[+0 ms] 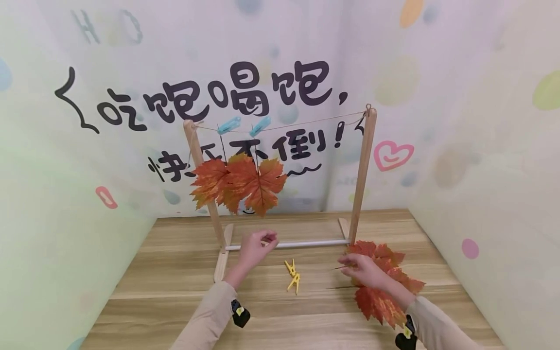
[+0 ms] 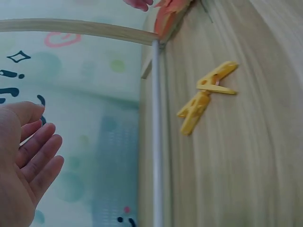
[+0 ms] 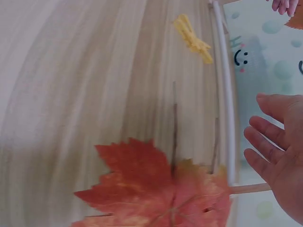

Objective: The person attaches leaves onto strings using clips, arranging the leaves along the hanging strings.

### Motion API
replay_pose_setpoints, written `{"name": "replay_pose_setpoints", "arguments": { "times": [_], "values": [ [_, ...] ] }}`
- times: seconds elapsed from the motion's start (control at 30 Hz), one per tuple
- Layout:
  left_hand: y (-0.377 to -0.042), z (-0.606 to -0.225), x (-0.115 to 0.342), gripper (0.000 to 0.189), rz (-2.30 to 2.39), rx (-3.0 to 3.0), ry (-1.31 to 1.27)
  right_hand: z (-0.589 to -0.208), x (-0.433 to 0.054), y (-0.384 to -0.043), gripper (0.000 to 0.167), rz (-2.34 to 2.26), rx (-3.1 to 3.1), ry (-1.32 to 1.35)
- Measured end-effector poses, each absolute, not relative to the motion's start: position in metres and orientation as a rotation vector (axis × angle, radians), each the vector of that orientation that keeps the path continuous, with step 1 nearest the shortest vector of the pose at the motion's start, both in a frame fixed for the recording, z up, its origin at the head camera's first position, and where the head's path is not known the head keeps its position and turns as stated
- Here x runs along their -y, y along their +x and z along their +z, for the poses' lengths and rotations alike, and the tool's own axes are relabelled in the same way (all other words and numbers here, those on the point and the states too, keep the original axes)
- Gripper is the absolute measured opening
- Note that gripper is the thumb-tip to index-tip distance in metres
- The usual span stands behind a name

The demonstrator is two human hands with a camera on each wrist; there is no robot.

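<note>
My left hand [image 1: 258, 247] hovers in front of the frame's white bottom rod [image 1: 312, 243], fingers loosely bent and holding nothing. Two yellow clothespins [image 2: 215, 78] lie touching on the table between my hands. Above the red-orange artificial maple leaves [image 1: 380, 301] at the right is my right hand [image 1: 363, 270]; its fingers are relaxed with nothing between them. Those leaves lie overlapping, their thin dark stems [image 3: 175, 123] pointing left. Higher up, orange maple leaves [image 1: 262, 187] hang by their stems from two blue clothespins [image 1: 261, 126] clipped on a string [image 1: 315, 122].
The string runs between two wooden posts, the left post [image 1: 214, 218] and the right post [image 1: 363, 180], standing on flat wooden feet. Behind the wooden table [image 1: 175, 301] rises a wall sheet [image 1: 437, 97] with black lettering and coloured spots.
</note>
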State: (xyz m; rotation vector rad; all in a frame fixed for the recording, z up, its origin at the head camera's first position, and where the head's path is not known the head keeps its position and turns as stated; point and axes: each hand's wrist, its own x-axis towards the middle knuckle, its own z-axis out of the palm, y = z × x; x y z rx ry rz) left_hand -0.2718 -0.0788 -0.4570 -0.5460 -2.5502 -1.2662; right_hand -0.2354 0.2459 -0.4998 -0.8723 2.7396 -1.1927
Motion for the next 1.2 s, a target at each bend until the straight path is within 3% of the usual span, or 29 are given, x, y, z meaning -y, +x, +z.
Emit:
{"name": "replay_pose_setpoints", "arguments": {
  "times": [0.47, 1.2],
  "values": [
    [-0.270, -0.511, 0.077, 0.014, -1.294, 2.626, -0.559, -0.553, -0.240, -0.247, 0.020, -1.041, -2.807, -0.837],
    [-0.245, -0.549, 0.065, 0.023, -1.305, 2.837, -0.581, -0.560, -0.233, -0.237, 0.021, -0.879, -2.783, -0.944]
  ]
}}
